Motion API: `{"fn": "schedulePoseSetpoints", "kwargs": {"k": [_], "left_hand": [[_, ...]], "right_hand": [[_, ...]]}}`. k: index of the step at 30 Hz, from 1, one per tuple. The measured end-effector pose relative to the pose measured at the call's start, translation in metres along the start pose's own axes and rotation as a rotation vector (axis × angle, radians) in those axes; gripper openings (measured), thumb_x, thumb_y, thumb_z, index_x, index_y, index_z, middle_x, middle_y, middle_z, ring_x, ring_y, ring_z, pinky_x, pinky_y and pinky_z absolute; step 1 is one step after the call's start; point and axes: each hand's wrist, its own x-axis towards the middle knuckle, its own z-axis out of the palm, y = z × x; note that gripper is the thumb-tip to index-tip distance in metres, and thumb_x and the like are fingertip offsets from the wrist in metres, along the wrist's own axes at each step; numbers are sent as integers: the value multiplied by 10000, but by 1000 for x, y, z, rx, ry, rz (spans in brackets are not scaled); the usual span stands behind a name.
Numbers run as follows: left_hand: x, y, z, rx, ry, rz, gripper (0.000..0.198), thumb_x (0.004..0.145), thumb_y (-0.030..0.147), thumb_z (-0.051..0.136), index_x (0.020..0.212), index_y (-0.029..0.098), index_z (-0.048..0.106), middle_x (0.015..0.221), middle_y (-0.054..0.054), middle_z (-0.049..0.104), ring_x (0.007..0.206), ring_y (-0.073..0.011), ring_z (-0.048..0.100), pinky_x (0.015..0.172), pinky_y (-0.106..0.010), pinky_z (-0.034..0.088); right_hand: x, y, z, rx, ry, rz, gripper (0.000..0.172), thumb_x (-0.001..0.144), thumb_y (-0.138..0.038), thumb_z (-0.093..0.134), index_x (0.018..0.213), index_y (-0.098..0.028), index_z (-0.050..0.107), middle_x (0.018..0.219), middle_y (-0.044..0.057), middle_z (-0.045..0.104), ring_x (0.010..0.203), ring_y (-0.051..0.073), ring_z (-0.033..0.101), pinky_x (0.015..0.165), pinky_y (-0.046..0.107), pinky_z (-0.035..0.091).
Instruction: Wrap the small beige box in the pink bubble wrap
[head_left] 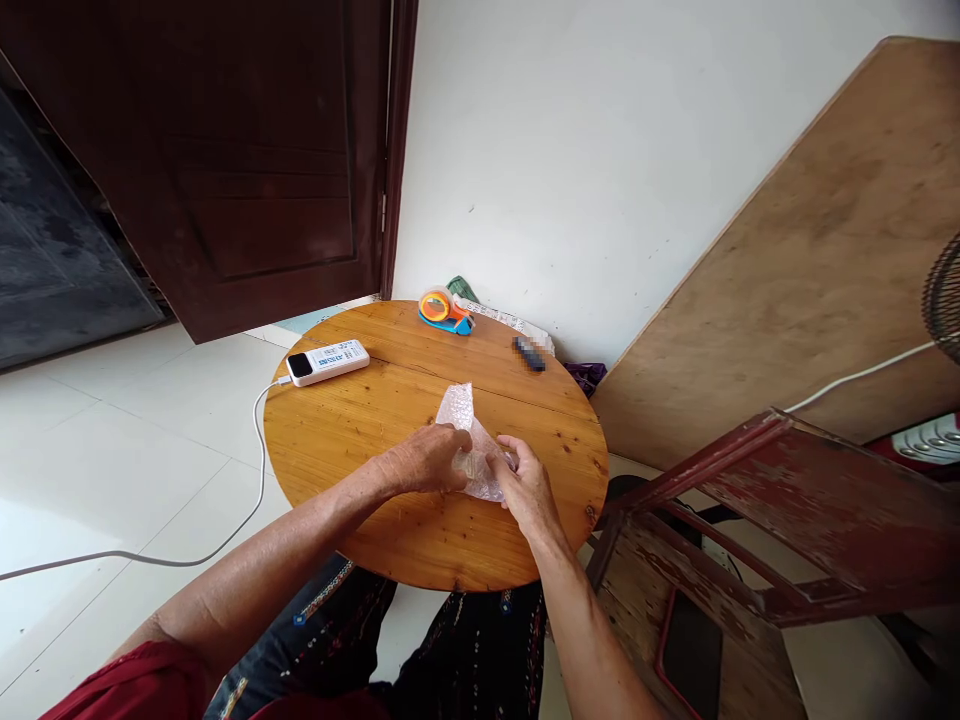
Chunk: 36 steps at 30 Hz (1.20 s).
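Note:
A piece of clear bubble wrap [456, 406], folded and slightly pinkish, lies near the middle of the round wooden table [345, 430]. From the left, my left hand [439, 458] reaches over it with curled fingers gripping the wrap. My right hand [525, 482] has its thumb and fingers closed around the wrap's right end. One corner of the sheet sticks up beyond my left hand. Whether anything lies inside the folds I cannot tell.
At the back stands an orange and blue tape dispenser [446, 311]; a dark, pixelated object [529, 354] lies to its right. A white power bank [328, 362] with a cable [262, 440] is at the left edge. A worn wooden chair [720, 570] holds a dark phone-like object [690, 655].

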Motion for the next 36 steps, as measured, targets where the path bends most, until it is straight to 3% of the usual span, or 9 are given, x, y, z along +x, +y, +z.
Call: {"fn": "schedulePoseSetpoints", "kwargs": {"k": [4,8,12,15,18,21,24,28,36], "left_hand": [[-1,0,-2,-12,0,-1,417,741,266,672,1141,150,658,1154,-135,681,1048,-285,652,876,-323,503],[0,1,-5,-15,-19,-23,441,724,248,676,1154,158,652,1153,-125,686,1062,-286,647,885,-319,504],[0,3,-7,-2,-35,-41,458,710,255,684,1155,156,640,1155,-118,687,1036,-269,659,889,-314,512],[-1,3,-7,2,-43,-45,460,720,281,683,1162,163,632,1155,-111,688,1031,-265,662,886,-316,517],[-3,4,-9,-1,-40,-41,448,732,281,677,1163,164,633,1153,-112,692,1051,-269,658,893,-316,514],[-3,6,-10,-2,-34,-49,435,741,276,673,1161,164,639,1148,-114,696,1042,-267,665,879,-309,515],[-2,6,-10,9,-35,-55,428,756,289,662,1162,154,643,1139,-125,702,1039,-272,668,863,-308,515],[0,7,-10,21,-38,-51,448,745,307,671,1165,151,650,1132,-128,707,1031,-274,672,829,-292,513],[1,10,-12,1,-31,-60,337,732,273,650,1042,143,684,1023,-118,725,942,-266,688,764,-289,516]], "right_hand": [[10,-11,-2,-190,-22,-86,344,788,-492,567,965,-215,670,791,40,685,725,210,623,639,296,435],[35,-25,-1,-303,-2,-103,164,722,-391,627,722,-227,641,651,6,611,645,177,542,600,276,322],[54,-19,-4,-206,-6,-90,328,741,-376,547,474,-218,437,486,-28,417,549,139,436,528,262,269],[45,-8,-13,-116,-36,-57,401,810,-513,456,538,-218,464,499,-33,425,514,130,433,481,250,307],[21,-2,-26,64,-178,30,476,800,-653,479,658,-204,550,543,-26,486,481,132,472,409,243,355],[1,-2,-29,187,-261,71,429,722,-609,635,809,-190,622,608,-29,548,430,105,455,343,224,346],[-6,-6,-18,111,-163,24,328,705,-484,654,850,-191,627,595,-41,574,366,88,415,328,221,307],[-4,-12,0,64,-1,-126,230,737,-423,614,726,-193,613,550,-44,530,442,98,448,425,220,341],[1,-29,13,61,-84,-208,349,774,-512,611,652,-184,608,569,-2,581,531,124,479,460,217,334]]}}
